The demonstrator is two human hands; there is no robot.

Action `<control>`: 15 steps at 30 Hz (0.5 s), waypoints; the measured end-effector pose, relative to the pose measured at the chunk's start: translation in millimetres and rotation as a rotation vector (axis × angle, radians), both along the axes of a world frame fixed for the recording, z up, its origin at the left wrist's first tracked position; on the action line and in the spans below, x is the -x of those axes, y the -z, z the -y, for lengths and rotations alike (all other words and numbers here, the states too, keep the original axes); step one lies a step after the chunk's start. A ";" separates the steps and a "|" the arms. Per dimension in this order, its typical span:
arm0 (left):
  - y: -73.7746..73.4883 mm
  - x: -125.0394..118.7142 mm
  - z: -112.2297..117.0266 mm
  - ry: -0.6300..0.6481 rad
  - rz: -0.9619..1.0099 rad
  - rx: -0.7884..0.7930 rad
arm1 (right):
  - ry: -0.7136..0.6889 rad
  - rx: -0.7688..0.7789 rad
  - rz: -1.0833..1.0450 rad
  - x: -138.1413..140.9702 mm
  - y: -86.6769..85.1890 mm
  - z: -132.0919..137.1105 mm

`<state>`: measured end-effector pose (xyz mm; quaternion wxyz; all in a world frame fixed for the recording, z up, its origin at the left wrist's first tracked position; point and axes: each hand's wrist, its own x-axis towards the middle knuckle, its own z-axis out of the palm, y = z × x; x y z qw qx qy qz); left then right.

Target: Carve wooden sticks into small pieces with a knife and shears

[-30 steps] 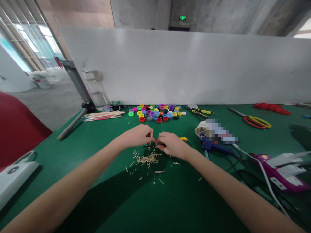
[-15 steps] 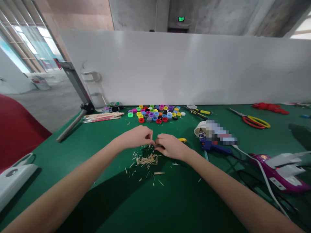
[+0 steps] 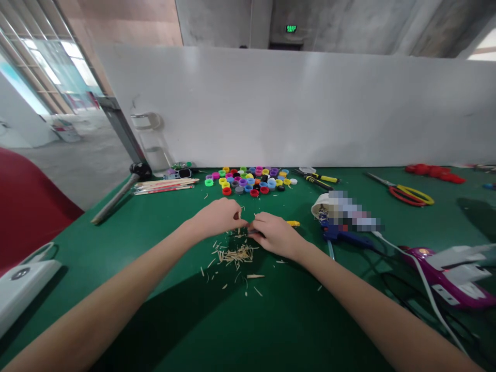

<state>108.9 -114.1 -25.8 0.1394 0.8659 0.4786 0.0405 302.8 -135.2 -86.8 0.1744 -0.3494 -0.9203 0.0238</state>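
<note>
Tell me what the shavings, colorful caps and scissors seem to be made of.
Shavings: probably wood with a matte, raw finish, judging by the pale tan color and thin, partly curled strips.
Caps: likely smooth plastic, given their bright, solid colors and even round rims.
Scissors: gray blades look like bare metal; the red and yellow grips could be plastic or rubber-coated.

2 bare forearms (image 3: 145, 281) angle inward from the lower corners, left hand (image 3: 220, 218) and right hand (image 3: 276, 235) close together, fingers (image 3: 260, 219) curled, left thumb (image 3: 241, 223) pointing rightward.
</note>
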 end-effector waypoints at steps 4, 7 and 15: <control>0.9 1.1 -1.8 0.023 0.016 0.017 | 0.003 -0.017 0.001 -0.1 -0.1 0.1; 2.3 1.9 -3.0 0.034 0.014 0.029 | 0.012 -0.027 0.017 1.0 -0.6 0.8; 3.8 3.2 -3.1 0.072 0.024 0.023 | 0.047 0.047 0.065 6.8 -4.3 -0.5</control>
